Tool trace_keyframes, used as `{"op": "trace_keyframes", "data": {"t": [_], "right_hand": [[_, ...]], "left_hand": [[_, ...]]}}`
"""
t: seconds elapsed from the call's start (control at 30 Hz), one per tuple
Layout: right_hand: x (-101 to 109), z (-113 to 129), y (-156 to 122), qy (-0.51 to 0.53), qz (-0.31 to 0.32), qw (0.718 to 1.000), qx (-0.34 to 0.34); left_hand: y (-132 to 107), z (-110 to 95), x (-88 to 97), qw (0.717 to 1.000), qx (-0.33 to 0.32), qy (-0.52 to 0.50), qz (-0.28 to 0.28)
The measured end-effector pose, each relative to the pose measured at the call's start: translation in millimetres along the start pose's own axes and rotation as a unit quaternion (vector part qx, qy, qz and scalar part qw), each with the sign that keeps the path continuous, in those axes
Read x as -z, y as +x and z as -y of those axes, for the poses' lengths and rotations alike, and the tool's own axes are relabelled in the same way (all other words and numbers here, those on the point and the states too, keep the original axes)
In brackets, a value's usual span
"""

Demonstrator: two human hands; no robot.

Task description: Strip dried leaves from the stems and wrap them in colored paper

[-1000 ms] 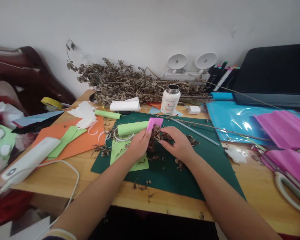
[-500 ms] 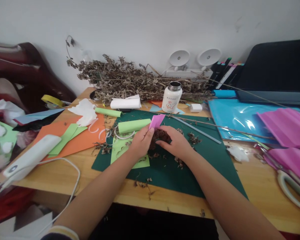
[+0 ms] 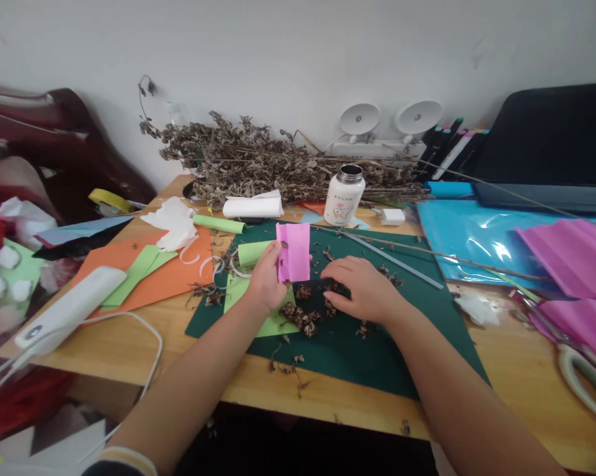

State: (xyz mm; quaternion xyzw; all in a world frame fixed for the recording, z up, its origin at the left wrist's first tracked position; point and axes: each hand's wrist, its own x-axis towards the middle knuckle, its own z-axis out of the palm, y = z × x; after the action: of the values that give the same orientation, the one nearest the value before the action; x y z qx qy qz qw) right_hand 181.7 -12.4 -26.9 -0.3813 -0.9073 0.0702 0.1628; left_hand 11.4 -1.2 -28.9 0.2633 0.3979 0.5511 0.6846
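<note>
**Two hands, a pink paper and a scatter of leaf crumbs**

Far left, a white corded device [image 3: 69,309] lies near the table edge, with an orange sheet [image 3: 178,277] beside it. Next comes the left hand [image 3: 265,284]. Its thumb and fingers are closed on the lower left edge of a pink paper [image 3: 294,251], holding it upright above the dark green sheet [image 3: 377,350].

Just below and right of that paper, the dried leaf crumbs [image 3: 301,317] lie scattered on the green sheet between the two hands. The right hand [image 3: 364,287] rests palm down over them, fingers bent and close together. Whether they pinch any crumbs is hard to tell from this angle.

The step in hand looks like gathering the crumbs beside the held paper. Moving them onto it would call for a light pinch, since they look brittle, and a level paper.

Behind, a white bottle [image 3: 344,196] stands before a bundle of dried branches [image 3: 258,162]. Its label shows a small red drawing, but the writing is too small to read. Further right lie a blue sheet [image 3: 466,238] and folded magenta paper [image 3: 570,254].
</note>
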Motion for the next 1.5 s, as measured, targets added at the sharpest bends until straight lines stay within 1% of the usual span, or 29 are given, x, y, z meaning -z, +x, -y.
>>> {"op": "trace_keyframes", "data": {"t": [0.1, 0.17, 0.23, 0.3, 0.43, 0.57, 0.63, 0.7, 0.8, 0.87, 0.9, 0.93, 0.97, 1.0, 1.03, 1.07, 1.1, 1.13, 1.2, 1.23, 1.27, 1.3, 1.33, 1.37, 1.4, 1.43, 1.5], "right_hand": [[-5, 3, 2, 0.016, -0.063, 0.997, -0.028], [-8, 7, 4, 0.021, -0.099, 0.994, -0.032], [-11, 13, 6, 0.023, -0.134, 0.99, -0.038], [-13, 18, 8, 0.012, -0.154, 0.987, -0.05], [-15, 23, 11, -0.037, -0.148, 0.985, -0.077], [-17, 23, 12, -0.044, -0.154, 0.983, -0.088], [-17, 22, 12, -0.044, -0.152, 0.984, -0.087], [-16, 21, 12, -0.04, -0.147, 0.985, -0.08], [-13, 17, 10, -0.005, -0.136, 0.989, -0.049], [-10, 13, 8, 0.032, -0.126, 0.991, -0.031], [-9, 11, 7, 0.049, -0.118, 0.991, -0.03], [-8, 9, 6, 0.062, -0.11, 0.991, -0.034], [-8, 7, 6, 0.069, -0.102, 0.991, -0.046], [-8, 5, 5, 0.069, -0.093, 0.991, -0.062], [-8, 3, 4, 0.063, -0.085, 0.991, -0.081], [-8, 1, 4, 0.053, -0.078, 0.99, -0.103], [-9, 0, 4, 0.044, -0.071, 0.989, -0.122], [-9, -2, 4, 0.04, -0.066, 0.988, -0.136], [-10, -2, 4, 0.049, -0.064, 0.986, -0.145], [-10, -2, 4, 0.057, -0.067, 0.986, -0.144], [-10, -2, 5, 0.064, -0.069, 0.985, -0.143], [-10, -1, 5, 0.067, -0.068, 0.985, -0.143], [-10, -1, 5, 0.065, -0.065, 0.985, -0.146], [-9, -1, 5, 0.061, -0.061, 0.984, -0.153], [-8, -1, 5, 0.055, -0.058, 0.983, -0.163], [-7, -1, 4, 0.049, -0.052, 0.983, -0.171], [-4, -3, 2, 0.034, -0.028, 0.984, -0.175]], "left_hand": [[0, 2, -1.7, 1.0, 0.008, -0.011, 0.001], [-1, 4, -3.2, 1.0, -0.001, -0.011, 0.001], [-2, 7, -4.8, 1.0, -0.017, 0.006, 0.009], [-4, 9, -6.0, 0.998, -0.029, 0.042, 0.023], [-7, 16, -5.0, 0.988, -0.061, 0.137, 0.036], [-9, 22, -2.2, 0.964, -0.096, 0.236, 0.069], [-9, 23, -1.6, 0.958, -0.108, 0.251, 0.086], [-8, 21, -1.6, 0.958, -0.101, 0.252, 0.093], [-3, 15, -0.7, 0.968, -0.047, 0.234, 0.083], [2, 9, 1.7, 0.971, -0.027, 0.227, 0.066], [4, 6, 3.5, 0.97, -0.033, 0.236, 0.052], [5, 3, 5.6, 0.965, -0.054, 0.256, 0.037], [5, -2, 8.0, 0.953, -0.088, 0.289, 0.021], [3, -7, 10.4, 0.932, -0.135, 0.337, 0.008], [-1, -12, 12.7, 0.898, -0.186, 0.398, 0.006], [-6, -18, 14.7, 0.853, -0.234, 0.466, 0.019], [-13, -22, 16.3, 0.798, -0.268, 0.537, 0.051], [-21, -26, 17.6, 0.74, -0.28, 0.603, 0.102], [-36, -28, 19.6, 0.629, -0.267, 0.698, 0.216], [-42, -27, 20.7, 0.58, -0.258, 0.73, 0.253], [-46, -24, 21.9, 0.54, -0.252, 0.756, 0.27], [-48, -20, 23.4, 0.507, -0.249, 0.778, 0.276], [-48, -16, 24.9, 0.482, -0.245, 0.794, 0.277], [-47, -12, 26.5, 0.465, -0.242, 0.805, 0.277], [-45, -9, 28.1, 0.455, -0.239, 0.811, 0.28], [-43, -8, 29.4, 0.453, -0.236, 0.811, 0.285], [-40, -8, 31.2, 0.463, -0.233, 0.805, 0.288]]}}
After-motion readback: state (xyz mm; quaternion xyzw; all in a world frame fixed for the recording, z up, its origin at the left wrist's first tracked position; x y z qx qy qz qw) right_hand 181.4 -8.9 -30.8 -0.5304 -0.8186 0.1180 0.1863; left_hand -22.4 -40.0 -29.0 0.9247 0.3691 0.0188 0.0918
